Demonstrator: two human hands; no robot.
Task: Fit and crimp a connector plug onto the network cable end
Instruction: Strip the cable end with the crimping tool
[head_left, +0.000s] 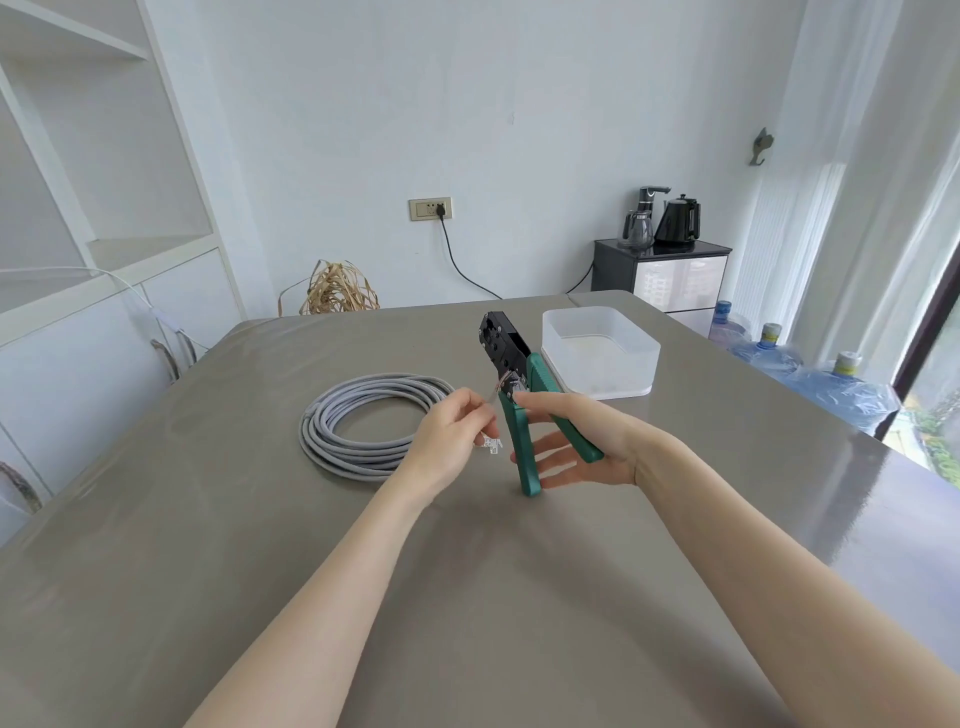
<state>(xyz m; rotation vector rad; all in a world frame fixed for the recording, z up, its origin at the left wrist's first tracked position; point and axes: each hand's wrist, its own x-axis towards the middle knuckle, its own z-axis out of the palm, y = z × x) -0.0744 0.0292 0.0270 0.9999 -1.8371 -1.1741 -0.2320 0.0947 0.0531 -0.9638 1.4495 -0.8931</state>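
Left hand (454, 431) fingers pinch the cable end into the crimping tool (511, 384), a clear plug (491, 445) tucked below. Right hand (576, 441) grips the tool's green handles, spread, probably for trimming. Cable coil (358, 421) lies mid-tabletop (467, 597).

I see a glossy grey table (519, 597), a translucent plastic tray (602, 358), and matt green rubbery crimper handles (522, 457).

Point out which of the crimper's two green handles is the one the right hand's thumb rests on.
It is the upper handle, the one running toward the wrist of the right hand. The other handle points down at the table, crossing the straight fingers.
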